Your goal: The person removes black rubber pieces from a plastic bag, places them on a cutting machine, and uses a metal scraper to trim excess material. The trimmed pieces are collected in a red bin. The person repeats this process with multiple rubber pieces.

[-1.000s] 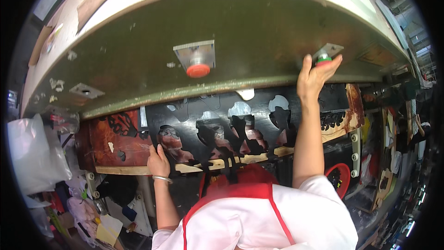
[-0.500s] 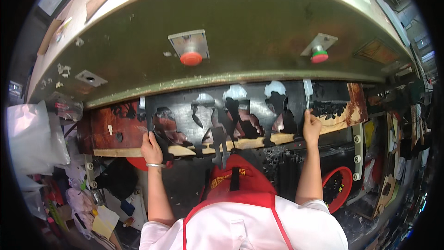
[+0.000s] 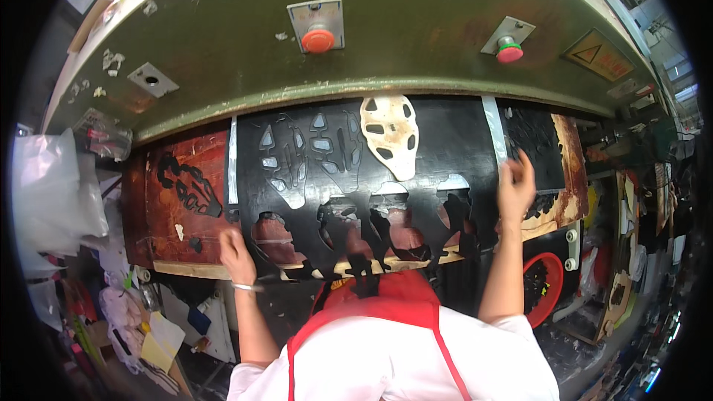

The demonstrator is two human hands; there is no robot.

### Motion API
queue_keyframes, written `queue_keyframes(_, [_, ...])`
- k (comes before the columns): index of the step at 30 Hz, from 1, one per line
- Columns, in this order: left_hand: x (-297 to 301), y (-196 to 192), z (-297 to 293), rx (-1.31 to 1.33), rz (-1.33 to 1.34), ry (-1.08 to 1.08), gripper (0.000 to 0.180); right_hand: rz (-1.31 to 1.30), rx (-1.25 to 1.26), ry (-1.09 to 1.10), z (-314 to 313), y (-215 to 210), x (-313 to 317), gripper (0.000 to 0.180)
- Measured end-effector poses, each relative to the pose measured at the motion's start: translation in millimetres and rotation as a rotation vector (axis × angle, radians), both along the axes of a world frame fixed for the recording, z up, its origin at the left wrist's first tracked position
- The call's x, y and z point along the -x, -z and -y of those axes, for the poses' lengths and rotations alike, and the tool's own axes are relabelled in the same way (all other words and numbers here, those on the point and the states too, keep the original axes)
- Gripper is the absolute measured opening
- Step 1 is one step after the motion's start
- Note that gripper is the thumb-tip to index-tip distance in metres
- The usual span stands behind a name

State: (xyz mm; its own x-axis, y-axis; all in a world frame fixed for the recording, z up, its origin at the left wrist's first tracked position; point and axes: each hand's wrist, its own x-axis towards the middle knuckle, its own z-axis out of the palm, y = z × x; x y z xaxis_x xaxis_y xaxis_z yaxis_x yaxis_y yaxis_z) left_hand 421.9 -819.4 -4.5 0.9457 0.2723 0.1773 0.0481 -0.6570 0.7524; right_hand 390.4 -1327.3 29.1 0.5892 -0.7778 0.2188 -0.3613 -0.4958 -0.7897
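A wide black sheet [image 3: 438,152] with large ragged cut-outs along its near part lies over a reddish board, between two pale strips. A cream cutting die [image 3: 391,141], rounded and pierced with several holes, rests on it at the far middle. Left of the die, two similar pierced shapes [image 3: 282,163] are cut into the sheet. My left hand [image 3: 238,256] is beside the sheet's near left edge; motion blurs it and its fingers' contact is unclear. My right hand [image 3: 516,189] hovers by the right edge, fingers apart, holding nothing visible.
A green press beam [image 3: 416,37] spans the far side, bearing a red button [image 3: 318,40] and a second red-and-green one [image 3: 509,50]. Black cut pieces [image 3: 194,193] lie on the left board; more black material [image 3: 533,141] is at right. A red bin [image 3: 548,289] stands low right.
The black sheet has come toward me, bringing the cream die and pierced shapes into view. My right hand has let go of its edge and opened. My left hand has moved slightly nearer.
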Motion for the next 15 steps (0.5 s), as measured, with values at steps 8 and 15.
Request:
queue_keyframes(8, [-30.7,-17.6,55.5,-0.685,-0.043,0.365,0.051,-0.162,0.229,-0.638,-162.3,0.1,-22.3,0.096])
queue_keyframes(15, [23.5,-16.9,38.3,-0.629,-0.106,0.356,0.051,0.160,-0.930,-0.613,-114.7,-34.1,22.1,0.099])
